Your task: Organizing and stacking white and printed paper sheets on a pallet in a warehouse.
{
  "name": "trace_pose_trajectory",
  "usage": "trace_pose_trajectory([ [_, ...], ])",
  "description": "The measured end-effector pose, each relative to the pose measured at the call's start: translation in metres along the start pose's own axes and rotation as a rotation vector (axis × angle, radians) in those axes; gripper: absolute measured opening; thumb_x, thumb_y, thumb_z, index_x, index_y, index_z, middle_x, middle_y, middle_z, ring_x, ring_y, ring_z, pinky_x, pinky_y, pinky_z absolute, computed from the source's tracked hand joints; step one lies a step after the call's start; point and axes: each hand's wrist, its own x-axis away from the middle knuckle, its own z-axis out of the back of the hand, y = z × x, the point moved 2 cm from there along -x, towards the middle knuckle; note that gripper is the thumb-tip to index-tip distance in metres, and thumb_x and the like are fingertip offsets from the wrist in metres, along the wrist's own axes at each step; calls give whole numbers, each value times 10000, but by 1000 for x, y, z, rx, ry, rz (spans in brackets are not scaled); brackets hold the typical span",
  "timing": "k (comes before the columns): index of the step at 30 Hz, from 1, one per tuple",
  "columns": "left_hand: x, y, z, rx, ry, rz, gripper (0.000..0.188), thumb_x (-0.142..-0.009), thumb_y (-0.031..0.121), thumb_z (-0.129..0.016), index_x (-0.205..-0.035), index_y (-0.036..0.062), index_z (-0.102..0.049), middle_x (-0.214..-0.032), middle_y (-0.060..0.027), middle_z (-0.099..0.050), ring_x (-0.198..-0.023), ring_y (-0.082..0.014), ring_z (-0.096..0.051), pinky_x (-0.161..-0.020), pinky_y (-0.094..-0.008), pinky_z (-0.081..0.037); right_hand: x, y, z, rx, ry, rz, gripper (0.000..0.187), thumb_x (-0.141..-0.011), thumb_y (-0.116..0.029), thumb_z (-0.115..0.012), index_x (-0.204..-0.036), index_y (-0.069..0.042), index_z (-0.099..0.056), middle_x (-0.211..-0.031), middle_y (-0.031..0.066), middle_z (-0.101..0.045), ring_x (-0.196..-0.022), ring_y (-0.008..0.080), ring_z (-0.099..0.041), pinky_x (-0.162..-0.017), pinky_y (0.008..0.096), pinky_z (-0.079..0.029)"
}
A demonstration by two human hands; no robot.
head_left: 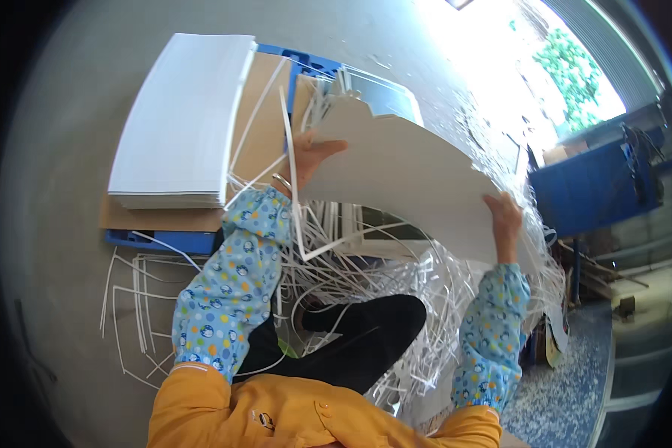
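Observation:
A large pale sheet of paper or thin card [411,164] bows between my two hands, its far edge wavy. My left hand [317,154] grips its left end, thumb on top and the other fingers mostly hidden. At the right end my right hand [506,216] pinches it, thumb over the upper face. Whether this is one sheet or several layers, I cannot tell. A bent white paper strip [300,231] hangs by my left wrist. Left of that hand lies a thick stack of white sheets [183,112] on brown cardboard [257,112].
Tangled white paper strips [336,261] heap in front of my legs and spread right. More strips [138,299] lie on the floor at left. A blue pallet [164,240] sits under the cardboard. At right stands a blue bin [590,201].

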Motion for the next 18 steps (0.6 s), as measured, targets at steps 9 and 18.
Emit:
trace_pose_trajectory([
  [9, -12, 24, -5, -217, 62, -536, 491, -716, 277, -707, -1034, 17, -439, -959, -88, -532, -884, -144, -527, -737, -265, -462, -3, -20, -13, 61, 4, 154, 322, -705, -393, -635, -746, -84, -556, -806, 62, -573, -787, 253, -527, -725, 362, -358],
  [18, -40, 55, -22, -618, 520, -559, 255, -867, 253, -484, -826, 14, -560, -660, -46, -586, -609, -132, -538, -597, -284, -438, -1, -20, -18, 29, 22, 176, 326, -718, -377, -634, -703, -64, -543, -741, 69, -559, -739, 258, -529, -688, 353, -372],
])
